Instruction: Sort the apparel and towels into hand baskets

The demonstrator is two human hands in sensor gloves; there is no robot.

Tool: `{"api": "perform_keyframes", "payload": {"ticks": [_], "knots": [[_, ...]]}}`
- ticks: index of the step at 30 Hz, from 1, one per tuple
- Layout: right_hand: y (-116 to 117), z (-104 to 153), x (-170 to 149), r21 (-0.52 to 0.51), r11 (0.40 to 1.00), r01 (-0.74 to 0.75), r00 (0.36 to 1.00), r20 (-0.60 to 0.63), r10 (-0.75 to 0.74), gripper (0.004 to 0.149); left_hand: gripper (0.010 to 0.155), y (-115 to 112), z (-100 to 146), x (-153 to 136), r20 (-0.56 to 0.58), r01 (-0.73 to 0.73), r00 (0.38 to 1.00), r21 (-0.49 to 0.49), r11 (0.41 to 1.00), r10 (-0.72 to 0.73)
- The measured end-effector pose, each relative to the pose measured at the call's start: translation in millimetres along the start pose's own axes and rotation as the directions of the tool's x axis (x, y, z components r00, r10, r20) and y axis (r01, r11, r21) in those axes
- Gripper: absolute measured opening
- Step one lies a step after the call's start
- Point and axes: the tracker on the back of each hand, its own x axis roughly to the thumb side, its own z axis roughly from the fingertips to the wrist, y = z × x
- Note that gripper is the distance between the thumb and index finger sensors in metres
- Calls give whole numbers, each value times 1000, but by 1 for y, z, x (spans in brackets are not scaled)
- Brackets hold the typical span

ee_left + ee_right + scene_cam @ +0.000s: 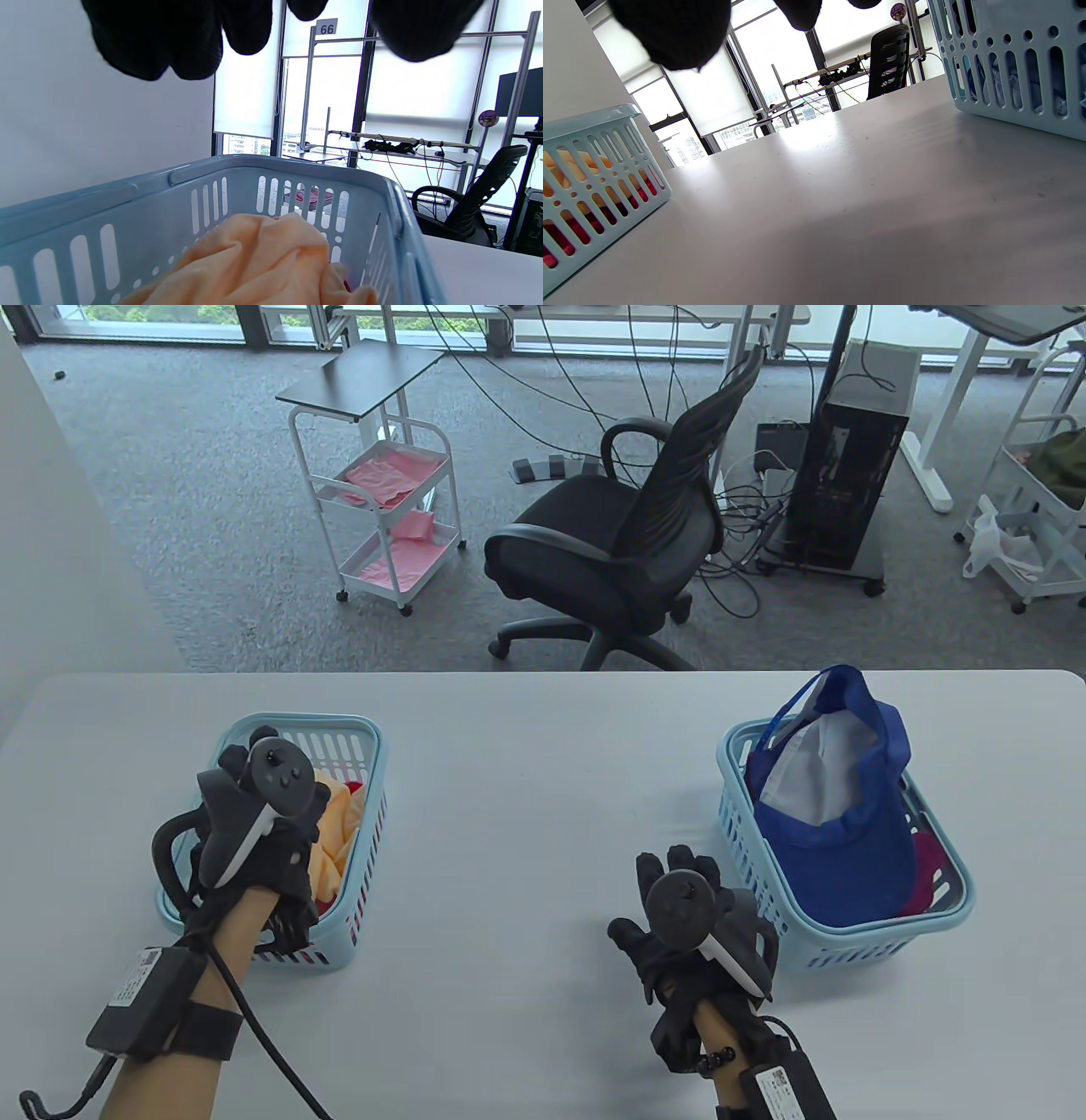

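That peach cloth point(333, 836) in our left basket point(361, 734) is soft and floppy, weighs next to nothing, so we'd just pinch a bunched fold near the top. The blue cap point(848, 823) in the right basket point(950, 916) is stiffer at the brim, best grabbed there. Our left hand point(254, 823) hovers over its basket, fingers loose, holding nothing. Right hand point(691, 920) rests spread and empty on the worktop point(526, 814).
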Motion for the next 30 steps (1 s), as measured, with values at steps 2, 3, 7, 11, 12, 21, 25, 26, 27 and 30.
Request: {"api": "perform_keyframes", "payload": {"ticks": [2, 3, 7, 11, 12, 21, 25, 26, 27, 30], "knots": [[0, 0, 0, -2, 1000, -4, 1000, 0, 4, 82, 83, 1, 11, 9, 52, -13, 999, 17, 1000, 13], [0, 0, 0, 0, 1000, -5, 1000, 1, 5, 82, 84, 2, 19, 15, 90, -15, 996, 28, 999, 13], [1, -1, -1, -15, 1000, 1, 1000, 9, -1, 83, 89, -3, 51, 33, 230, -57, 972, 60, 997, 42], [0, 0, 0, -30, 1000, 0, 1000, 21, 0, 86, 94, -23, 80, 54, 366, -36, 931, 74, 997, 7], [0, 0, 0, -36, 999, 1, 1000, 24, -1, 86, 94, -29, 87, 59, 386, -15, 922, 99, 995, -25], [-1, 2, 1, -117, 993, -30, 999, 35, 34, 88, 93, -101, 109, 91, 426, 146, 874, 225, 963, -232], [-1, 3, 1, -140, 990, -35, 999, 33, 40, 87, 93, -116, 115, 96, 458, 178, 852, 202, 963, -254], [0, 3, 1, -149, 988, -40, 998, 35, 46, 87, 93, -118, 118, 99, 472, 184, 841, 209, 960, -264], [0, 3, 1, -150, 988, -42, 998, 35, 47, 87, 93, -119, 120, 100, 477, 191, 836, 208, 959, -270], [1, 4, 1, -152, 987, -54, 998, 32, 60, 86, 94, -121, 126, 103, 491, 188, 827, 214, 959, -272]]}}
